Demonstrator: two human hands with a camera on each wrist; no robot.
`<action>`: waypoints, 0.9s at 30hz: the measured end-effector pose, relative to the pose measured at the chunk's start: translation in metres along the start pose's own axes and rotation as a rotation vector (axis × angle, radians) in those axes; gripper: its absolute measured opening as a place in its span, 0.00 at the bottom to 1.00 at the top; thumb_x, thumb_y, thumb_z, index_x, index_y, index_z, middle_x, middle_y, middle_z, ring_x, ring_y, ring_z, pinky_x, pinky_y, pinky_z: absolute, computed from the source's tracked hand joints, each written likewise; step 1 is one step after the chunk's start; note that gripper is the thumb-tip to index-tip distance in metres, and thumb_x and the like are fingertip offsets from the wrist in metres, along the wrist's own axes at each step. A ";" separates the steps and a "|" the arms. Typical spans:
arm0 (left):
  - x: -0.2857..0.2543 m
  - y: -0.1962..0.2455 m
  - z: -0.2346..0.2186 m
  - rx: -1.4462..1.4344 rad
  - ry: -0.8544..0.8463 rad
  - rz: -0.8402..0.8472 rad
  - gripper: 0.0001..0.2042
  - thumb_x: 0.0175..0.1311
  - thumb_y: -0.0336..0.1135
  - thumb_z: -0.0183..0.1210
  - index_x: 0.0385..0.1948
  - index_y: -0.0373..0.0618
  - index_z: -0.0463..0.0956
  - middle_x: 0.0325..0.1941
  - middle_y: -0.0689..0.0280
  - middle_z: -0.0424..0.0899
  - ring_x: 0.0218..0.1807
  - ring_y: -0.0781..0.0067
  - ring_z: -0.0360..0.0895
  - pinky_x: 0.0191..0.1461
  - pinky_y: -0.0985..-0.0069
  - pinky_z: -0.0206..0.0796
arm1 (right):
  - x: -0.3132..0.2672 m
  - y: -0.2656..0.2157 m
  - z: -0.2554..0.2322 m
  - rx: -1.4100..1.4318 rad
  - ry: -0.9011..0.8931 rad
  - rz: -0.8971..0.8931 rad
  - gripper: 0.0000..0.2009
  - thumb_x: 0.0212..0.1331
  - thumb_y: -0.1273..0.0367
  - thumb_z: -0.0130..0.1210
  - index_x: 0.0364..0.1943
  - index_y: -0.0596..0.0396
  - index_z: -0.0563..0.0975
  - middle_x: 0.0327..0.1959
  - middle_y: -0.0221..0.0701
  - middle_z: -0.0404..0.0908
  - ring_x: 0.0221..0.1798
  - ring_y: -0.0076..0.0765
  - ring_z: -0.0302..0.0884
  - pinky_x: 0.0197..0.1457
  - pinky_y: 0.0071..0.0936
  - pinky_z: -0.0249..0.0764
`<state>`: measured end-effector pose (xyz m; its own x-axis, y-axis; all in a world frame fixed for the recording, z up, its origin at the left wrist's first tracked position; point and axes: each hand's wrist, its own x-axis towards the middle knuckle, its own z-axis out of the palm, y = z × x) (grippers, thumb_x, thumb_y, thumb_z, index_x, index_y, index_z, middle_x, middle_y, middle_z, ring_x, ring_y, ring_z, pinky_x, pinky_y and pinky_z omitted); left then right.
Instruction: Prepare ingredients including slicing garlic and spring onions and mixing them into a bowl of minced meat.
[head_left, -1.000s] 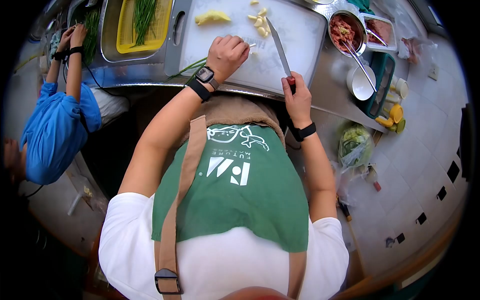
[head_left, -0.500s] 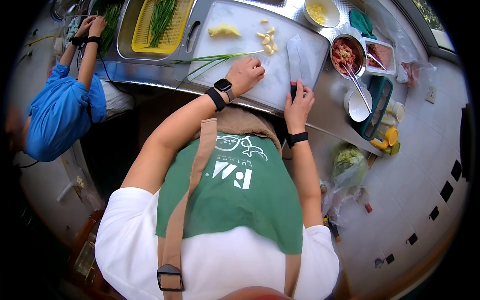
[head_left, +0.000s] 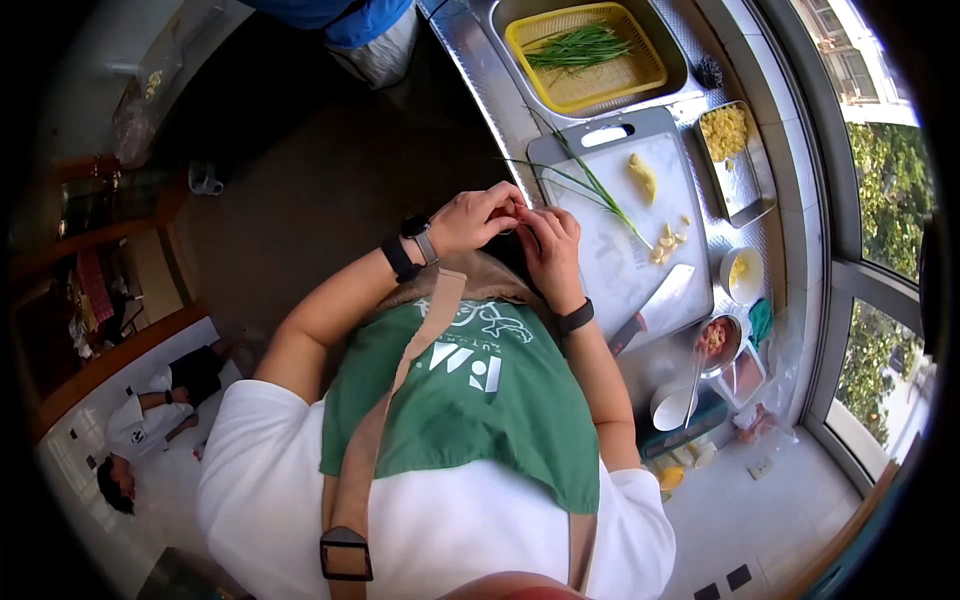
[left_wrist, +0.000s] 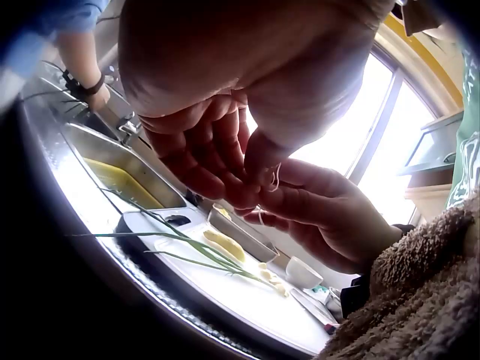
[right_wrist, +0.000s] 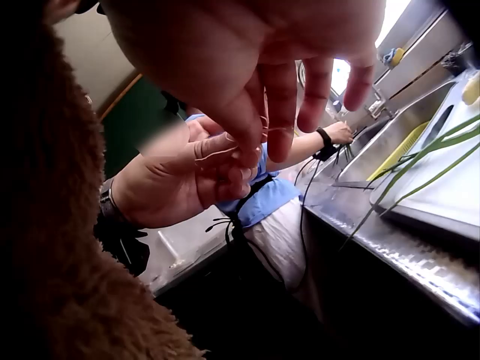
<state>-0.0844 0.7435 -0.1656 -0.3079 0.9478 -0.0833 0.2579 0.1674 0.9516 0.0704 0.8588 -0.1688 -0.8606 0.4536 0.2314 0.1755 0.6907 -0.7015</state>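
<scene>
My left hand (head_left: 480, 215) and right hand (head_left: 545, 235) meet fingertip to fingertip at the counter's near edge, just off the white cutting board (head_left: 610, 270). In the left wrist view the curled fingers of the left hand (left_wrist: 217, 150) and the fingertips of the right hand (left_wrist: 322, 217) pinch a small pale piece with a thin strand (left_wrist: 274, 180); what it is I cannot tell. The knife (head_left: 660, 305) lies flat on the board. Green onion stalks (head_left: 590, 185), a ginger piece (head_left: 643, 177) and garlic cloves (head_left: 668, 240) lie on the board.
A yellow basket (head_left: 585, 55) of greens sits in the sink. Beside the board are a steel tray (head_left: 750, 185) of yellow bits, a small bowl (head_left: 741, 272), a bowl of minced meat (head_left: 718, 340) and a white bowl (head_left: 672, 405). A person in blue (head_left: 350, 20) stands at the sink.
The right hand has let go of the knife, which now lies on the board. Both hands left the board and came together at the counter edge. The head view has swung round.
</scene>
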 end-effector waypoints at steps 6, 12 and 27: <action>-0.095 -0.043 -0.077 -0.082 0.408 -0.083 0.13 0.60 0.28 0.61 0.45 0.43 0.71 0.36 0.63 0.85 0.40 0.70 0.83 0.44 0.76 0.74 | 0.065 -0.074 0.092 0.023 -0.233 -0.268 0.06 0.51 0.73 0.60 0.33 0.50 0.79 0.32 0.27 0.79 0.46 0.40 0.73 0.54 0.38 0.64; -0.229 -0.090 -0.182 -0.034 0.790 -0.082 0.10 0.60 0.25 0.61 0.42 0.42 0.75 0.36 0.65 0.82 0.39 0.73 0.81 0.45 0.76 0.73 | 0.108 -0.189 0.241 0.123 -0.418 -0.502 0.05 0.52 0.74 0.60 0.33 0.51 0.78 0.32 0.30 0.79 0.44 0.43 0.74 0.54 0.40 0.65; -0.557 -0.245 -0.414 -0.059 1.822 -0.467 0.07 0.65 0.33 0.59 0.39 0.40 0.76 0.32 0.66 0.83 0.35 0.79 0.80 0.40 0.82 0.71 | 0.228 -0.370 0.541 0.220 -0.698 -0.622 0.11 0.60 0.72 0.56 0.46 0.55 0.76 0.34 0.35 0.79 0.39 0.43 0.76 0.45 0.39 0.71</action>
<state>-0.3555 0.0617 -0.2294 -0.8123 -0.5824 0.0325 -0.1382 0.2464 0.9593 -0.4493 0.4022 -0.2212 -0.8727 -0.4448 0.2013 -0.4411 0.5413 -0.7159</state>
